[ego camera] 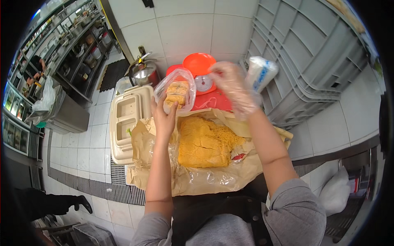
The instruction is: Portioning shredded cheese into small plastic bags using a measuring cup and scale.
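Note:
My bare left hand (164, 120) grips the near side of a clear plastic bag (192, 84). Inside that bag lie several yellow noodle portions (178, 89). My right hand (232, 84), in a clear plastic glove, is raised beside the orange plate (198, 64) of a kitchen scale (203, 83); motion blur hides whether its curled fingers hold anything. Under the scale is a red board (215, 101). Closer to me, a large block of thin yellow noodles (203, 143) rests on plastic-lined brown paper (147, 144), its right side loosened into strands.
A beige compartment container (126, 106) stands left of the paper, a metal canister (146, 73) behind it. At right are a roll of plastic bags (261, 72) and stacked grey crates (295, 46). A bin (67, 107) and another person's leg (58, 201) are further left.

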### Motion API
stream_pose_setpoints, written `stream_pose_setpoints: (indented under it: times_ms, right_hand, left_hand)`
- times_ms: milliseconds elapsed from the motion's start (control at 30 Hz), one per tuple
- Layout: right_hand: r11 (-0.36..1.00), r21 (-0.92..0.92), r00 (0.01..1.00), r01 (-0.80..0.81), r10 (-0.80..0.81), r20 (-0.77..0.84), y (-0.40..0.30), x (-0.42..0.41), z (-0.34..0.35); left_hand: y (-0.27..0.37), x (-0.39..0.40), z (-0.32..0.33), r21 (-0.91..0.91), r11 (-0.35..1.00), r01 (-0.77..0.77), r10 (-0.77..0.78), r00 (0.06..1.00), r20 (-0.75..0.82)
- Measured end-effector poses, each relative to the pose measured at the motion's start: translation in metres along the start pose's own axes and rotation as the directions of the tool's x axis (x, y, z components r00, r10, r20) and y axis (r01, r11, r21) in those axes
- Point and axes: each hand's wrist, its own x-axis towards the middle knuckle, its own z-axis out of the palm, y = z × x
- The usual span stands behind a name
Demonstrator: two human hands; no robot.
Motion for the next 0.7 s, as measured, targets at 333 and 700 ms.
stream_pose_setpoints:
  times_ms: [333,700]
  right_hand:
    - [0.944,0.188,0.94,-0.271,0.301,-0.161,0.01,-0.216,-0.084]
    - [0.93,0.202,0.939,-0.307,0.262,0.222,-0.03,-0.285,-0.081]
  left_hand:
    - [0.2,0.069,0.175,-0.202,0.764,-0.613,0.642,0.751,0.155]
    - [0.233,0.111,0.229,-0.293,0.822,-0.488,0.564,0.769,0.3]
